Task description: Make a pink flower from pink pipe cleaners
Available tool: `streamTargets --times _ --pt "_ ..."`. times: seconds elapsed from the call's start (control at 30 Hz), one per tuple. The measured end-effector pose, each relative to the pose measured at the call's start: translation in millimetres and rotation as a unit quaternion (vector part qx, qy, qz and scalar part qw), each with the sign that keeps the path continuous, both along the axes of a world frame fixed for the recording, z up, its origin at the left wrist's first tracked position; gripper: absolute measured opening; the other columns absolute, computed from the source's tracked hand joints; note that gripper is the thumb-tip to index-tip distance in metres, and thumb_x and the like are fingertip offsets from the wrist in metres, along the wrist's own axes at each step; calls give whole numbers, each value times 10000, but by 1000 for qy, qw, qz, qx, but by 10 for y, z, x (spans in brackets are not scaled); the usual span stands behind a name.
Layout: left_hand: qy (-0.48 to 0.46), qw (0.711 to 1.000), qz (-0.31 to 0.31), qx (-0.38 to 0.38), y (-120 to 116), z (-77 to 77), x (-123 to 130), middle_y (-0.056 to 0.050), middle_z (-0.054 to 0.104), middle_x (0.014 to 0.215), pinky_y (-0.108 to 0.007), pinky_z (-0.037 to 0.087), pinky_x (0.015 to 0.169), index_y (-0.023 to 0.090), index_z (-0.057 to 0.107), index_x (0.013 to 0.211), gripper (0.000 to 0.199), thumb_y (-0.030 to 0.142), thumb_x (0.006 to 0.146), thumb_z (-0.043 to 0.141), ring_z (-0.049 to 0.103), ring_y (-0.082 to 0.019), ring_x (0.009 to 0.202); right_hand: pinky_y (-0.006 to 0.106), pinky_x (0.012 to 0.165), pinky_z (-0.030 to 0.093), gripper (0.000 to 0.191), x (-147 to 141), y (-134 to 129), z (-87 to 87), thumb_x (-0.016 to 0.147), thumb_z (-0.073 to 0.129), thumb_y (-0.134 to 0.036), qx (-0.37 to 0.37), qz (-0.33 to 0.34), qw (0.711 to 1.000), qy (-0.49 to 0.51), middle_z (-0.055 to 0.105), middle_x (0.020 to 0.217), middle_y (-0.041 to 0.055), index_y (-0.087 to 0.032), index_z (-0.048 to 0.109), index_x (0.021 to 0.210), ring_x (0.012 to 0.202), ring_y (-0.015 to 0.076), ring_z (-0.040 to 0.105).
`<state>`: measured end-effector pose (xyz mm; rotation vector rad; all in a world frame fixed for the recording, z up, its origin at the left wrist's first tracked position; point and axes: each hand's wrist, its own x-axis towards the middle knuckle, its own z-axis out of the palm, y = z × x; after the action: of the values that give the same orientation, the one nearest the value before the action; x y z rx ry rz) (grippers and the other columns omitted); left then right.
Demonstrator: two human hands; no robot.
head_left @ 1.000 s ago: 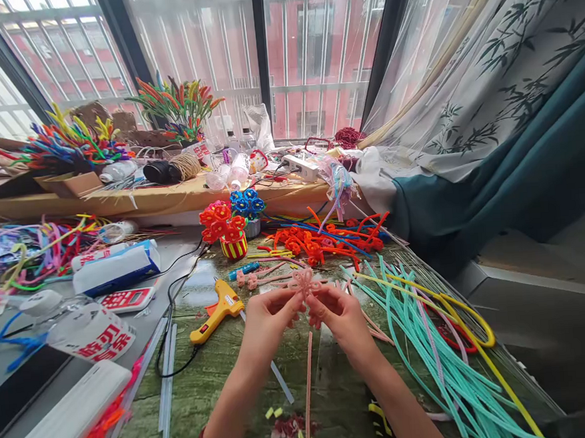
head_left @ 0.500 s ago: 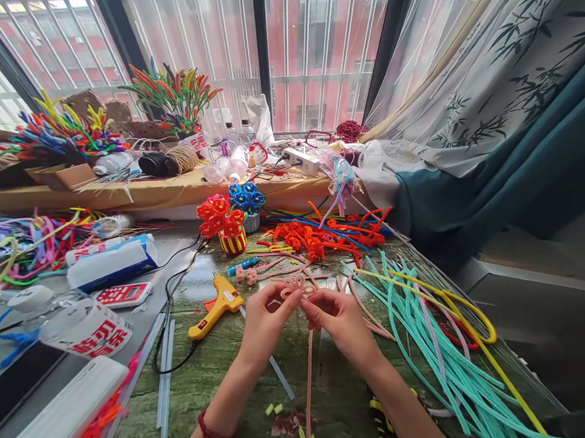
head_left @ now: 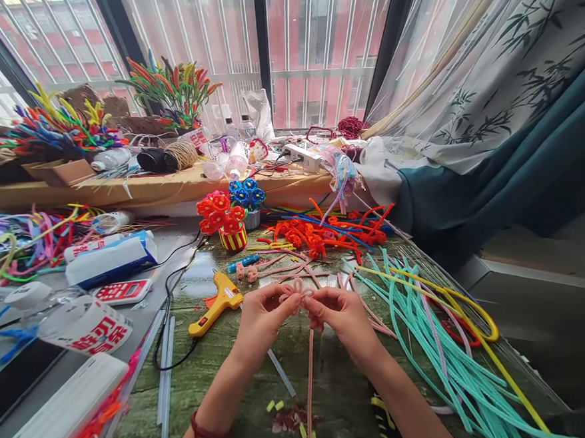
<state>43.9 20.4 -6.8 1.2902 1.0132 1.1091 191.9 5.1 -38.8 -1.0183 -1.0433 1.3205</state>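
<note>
Marbled green tabletop (head_left: 235, 396); left hand (head_left: 271, 309), right hand (head_left: 335, 307) pinching fuzzy, looped pink flower (head_left: 297, 289), grip closed.

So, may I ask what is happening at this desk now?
A person holds a small pink looped flower between the left hand and the right hand, with the fingertips of both hands on it. A pink stem hangs below it. The yellow glue gun lies on the table, beside the left hand, and turquoise stems lie in a pile to the right.
</note>
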Motion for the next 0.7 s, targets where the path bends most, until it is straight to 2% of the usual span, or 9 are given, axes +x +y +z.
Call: streamTargets --times 0.1,0.2,0.27,0.33,0.4,0.5,0.6,0.7 --pt "8 1000 6 -11 -3 16 3 -40 673 697 -215 434 580 128 730 705 223 347 681 762 559 -141 641 226 424 420 327 10 9 -1 648 804 -442 -7 6 1000 12 621 535 -11 -140 686 689 451 118 566" --pt "-3 998 50 -25 3 -1 9 -28 650 659 -200 379 508 131 728 697 259 388 678 757 489 -111 563 246 483 474 321 30 19 -15 674 790 -432 -10 17 1000 13 672 632 13 -141 698 774 515 141 620" --pt "-17 996 79 -34 11 -27 10 -12 622 613 -195 352 480 132 724 687 285 415 672 756 436 -92 515 275 539 511 326 33 14 -27 676 792 -419 -2 11 1000 -18 694 691 26 -151 691 832 577 167 651" --pt "-25 995 94 -38 18 -53 10 -1 594 573 -193 343 470 130 714 660 306 433 662 758 411 -85 496 298 592 532 299 19 -10 -34 692 788 -389 36 -21 995 -93 698 715 33 -162 679 852 634 188 663" --pt "-28 994 95 -43 22 -73 9 -1 582 553 -193 342 464 126 706 632 323 443 652 762 412 -88 495 313 654 533 197 -7 -46 -36 777 726 -339 113 -86 967 -212 705 774 48 -172 676 869 680 191 663" --pt "-30 994 94 -52 15 -83 12 -11 597 564 -194 347 466 121 700 609 332 445 642 768 418 -89 499 311 666 514 107 -44 -97 -47 870 624 -266 227 -151 895 -353 692 813 49 -192 663 935 684 185 649" --pt "-30 994 94 -57 -3 -79 20 -14 608 576 -193 342 469 120 715 632 317 432 646 770 420 -88 505 316 704 506 129 -55 -115 -78 914 563 -241 293 -171 840 -423 690 872 68 -193 637 1009 777 204 657" --pt "-26 994 91 -62 -22 -67 32 -21 619 581 -199 341 472 120 736 672 313 429 644 772 427 -94 509 317 726 504 144 -51 -112 -103 939 530 -230 325 -173 812 -453 697 899 80 -189 623 1042 825 208 663"
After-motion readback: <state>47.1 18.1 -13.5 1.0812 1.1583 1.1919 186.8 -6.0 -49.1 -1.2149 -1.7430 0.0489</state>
